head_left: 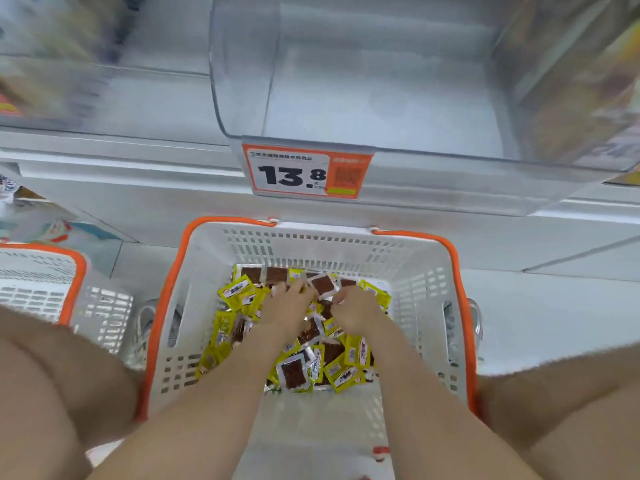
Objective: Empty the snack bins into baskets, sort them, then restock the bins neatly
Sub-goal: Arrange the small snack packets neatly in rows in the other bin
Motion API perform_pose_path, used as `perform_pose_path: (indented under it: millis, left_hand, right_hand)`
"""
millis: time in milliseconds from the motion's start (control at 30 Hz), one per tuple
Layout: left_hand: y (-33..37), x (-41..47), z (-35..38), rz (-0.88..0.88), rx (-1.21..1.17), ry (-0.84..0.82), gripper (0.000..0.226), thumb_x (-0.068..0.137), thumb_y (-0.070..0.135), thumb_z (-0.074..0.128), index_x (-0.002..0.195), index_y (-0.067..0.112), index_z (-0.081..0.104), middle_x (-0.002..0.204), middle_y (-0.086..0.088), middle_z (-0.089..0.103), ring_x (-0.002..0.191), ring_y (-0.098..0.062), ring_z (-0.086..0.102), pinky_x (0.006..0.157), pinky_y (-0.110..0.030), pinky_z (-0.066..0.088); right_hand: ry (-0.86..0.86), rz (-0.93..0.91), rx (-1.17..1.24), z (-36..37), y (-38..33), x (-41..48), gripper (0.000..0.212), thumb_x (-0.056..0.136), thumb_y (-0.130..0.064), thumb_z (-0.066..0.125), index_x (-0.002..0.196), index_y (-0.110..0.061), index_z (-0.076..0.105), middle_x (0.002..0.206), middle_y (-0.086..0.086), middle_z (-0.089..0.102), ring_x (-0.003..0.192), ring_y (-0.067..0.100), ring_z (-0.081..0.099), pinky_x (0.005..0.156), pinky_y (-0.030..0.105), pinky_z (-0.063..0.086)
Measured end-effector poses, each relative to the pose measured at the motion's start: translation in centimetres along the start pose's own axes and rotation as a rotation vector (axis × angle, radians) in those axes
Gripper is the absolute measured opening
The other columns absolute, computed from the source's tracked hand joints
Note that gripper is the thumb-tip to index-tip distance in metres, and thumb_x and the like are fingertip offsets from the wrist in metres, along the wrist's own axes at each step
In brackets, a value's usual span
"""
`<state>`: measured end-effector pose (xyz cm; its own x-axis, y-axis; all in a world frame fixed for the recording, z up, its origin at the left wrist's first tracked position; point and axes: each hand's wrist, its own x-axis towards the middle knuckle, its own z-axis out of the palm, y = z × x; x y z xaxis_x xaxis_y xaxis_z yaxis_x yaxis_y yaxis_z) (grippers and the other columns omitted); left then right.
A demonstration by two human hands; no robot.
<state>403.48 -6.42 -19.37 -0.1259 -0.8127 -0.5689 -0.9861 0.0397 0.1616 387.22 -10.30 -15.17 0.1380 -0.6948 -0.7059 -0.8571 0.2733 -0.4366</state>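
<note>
Orange-and-white price label reading "13.8" is noted on a clear plastic shelf bin. Small yellow snack packets are heaped in a white orange-rimmed plastic basket, directly under both hands. The right hand is curled on one packet; the left hand rests on the heap, and its grip cannot be told.

A basket stands on the floor between the person's left knee and right knee; snack packets lie heaped in it, more toward its far wall than its near one; both hands reach down into it, the left hand just beside the right hand, on the far part of the heap; a second basket stands to the left, apart from the first; behind and above both runs a shelf; a bin sits on it straight above the first basket; a price tag hangs on the bin's front edge; further bins flank it left and right.
</note>
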Motion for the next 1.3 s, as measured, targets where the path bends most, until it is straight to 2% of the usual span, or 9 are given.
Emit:
perform_pose_path:
  millis: [133, 233, 367, 500, 700, 800, 1000, 1133, 1300]
  left_hand:
    - [-1.1, -0.7, -1.2, -0.015, -0.016, -0.003, 0.048, 0.088, 0.027, 0.082, 0.121, 0.025, 0.047, 0.14, -0.001, 0.041, 0.128, -0.036, 0.042, 0.106, -0.062, 0.036]
    - [-3.1, -1.4, -1.7, -0.01, -0.12, -0.041, 0.049, 0.084, 0.013, 0.082, 0.107, 0.028, 0.041, 0.123, 0.001, 0.056, 0.109, -0.027, 0.057, 0.095, -0.048, 0.045]
    - [-4.6, -2.4, -1.3, -0.038, -0.282, -0.078, 0.073, 0.084, 0.015, 0.084, 0.139, 0.035, 0.04, 0.131, -0.002, 0.064, 0.108, -0.028, 0.065, 0.09, -0.046, 0.053]
    - [-4.6, -2.9, 0.1, 0.017, -0.153, -0.108, 0.069, 0.091, 0.036, 0.079, 0.152, 0.035, 0.046, 0.15, 0.0, 0.053, 0.138, -0.028, 0.05, 0.114, -0.048, 0.038]
    - [-3.3, -4.8, -0.1, 0.078, -0.529, 0.045, 0.03, 0.086, 0.014, 0.084, 0.102, 0.021, 0.059, 0.099, 0.003, 0.057, 0.089, -0.019, 0.055, 0.076, -0.032, 0.041]
    - [-2.9, -6.2, -3.6, 0.073, -0.871, 0.081, 0.032, 0.084, 0.016, 0.085, 0.092, 0.021, 0.055, 0.088, 0.003, 0.066, 0.074, -0.017, 0.06, 0.069, -0.038, 0.051]
    - [-2.2, -10.3, -11.5, 0.049, -1.404, -0.031, 0.05, 0.091, 0.028, 0.082, 0.132, 0.012, 0.06, 0.132, -0.007, 0.068, 0.115, -0.025, 0.071, 0.08, -0.032, 0.061]
    - [-1.5, -13.8, -15.5, 0.103, -1.459, -0.085, 0.031, 0.1, 0.01, 0.067, 0.131, 0.011, 0.063, 0.12, -0.005, 0.076, 0.109, -0.028, 0.074, 0.086, -0.04, 0.063]
    - [-1.6, -15.8, -18.8, 0.109, -1.347, -0.103, 0.073, 0.089, 0.015, 0.083, 0.151, 0.009, 0.044, 0.139, -0.016, 0.064, 0.108, -0.037, 0.074, 0.098, -0.05, 0.058]
  right_hand:
    - [-0.067, -0.027, -0.158, -1.8, -0.4, 0.7, 0.017, 0.09, -0.007, 0.05, 0.075, -0.007, 0.058, 0.076, 0.011, 0.055, 0.067, 0.029, 0.048, 0.062, 0.036, 0.042]
    - [-0.063, -0.064, -0.206, -3.0, -1.4, 0.8, 0.017, 0.091, -0.009, 0.051, 0.082, -0.008, 0.066, 0.084, 0.013, 0.064, 0.075, 0.034, 0.059, 0.068, 0.04, 0.052]
    - [-0.039, -0.109, -0.231, -2.9, -1.8, 0.3, 0.028, 0.098, -0.018, 0.053, 0.12, -0.007, 0.068, 0.122, 0.017, 0.067, 0.109, 0.038, 0.065, 0.096, 0.047, 0.056]
    - [-0.066, -0.137, -0.255, -0.4, -1.2, -1.0, 0.028, 0.101, -0.016, 0.051, 0.124, -0.006, 0.064, 0.122, 0.019, 0.066, 0.108, 0.038, 0.065, 0.091, 0.045, 0.057]
    - [-0.161, -0.137, -0.303, 2.2, -0.6, -4.4, 0.031, 0.1, -0.017, 0.058, 0.127, -0.007, 0.048, 0.113, 0.017, 0.059, 0.1, 0.034, 0.061, 0.073, 0.039, 0.051]
    - [-0.136, -0.249, -0.206, 0.4, -1.9, -5.5, 0.066, 0.096, -0.02, 0.067, 0.151, -0.006, 0.033, 0.132, 0.016, 0.06, 0.108, 0.03, 0.062, 0.071, 0.033, 0.047]
    - [0.006, -0.33, 0.444, -4.8, -3.8, -9.3, 0.06, 0.085, -0.012, 0.084, 0.131, -0.026, 0.049, 0.103, 0.009, 0.072, 0.081, 0.019, 0.07, 0.068, 0.035, 0.055]
    - [-0.062, -0.37, 0.482, -7.6, -5.7, -13.8, 0.014, 0.097, -0.002, 0.069, 0.108, -0.009, 0.065, 0.082, 0.004, 0.071, 0.059, 0.005, 0.067, 0.052, 0.02, 0.049]
    - [0.103, -0.383, 0.477, -9.7, -7.3, -16.7, 0.024, 0.097, -0.009, 0.071, 0.121, -0.008, 0.065, 0.111, 0.009, 0.069, 0.065, 0.016, 0.069, 0.065, 0.034, 0.061]
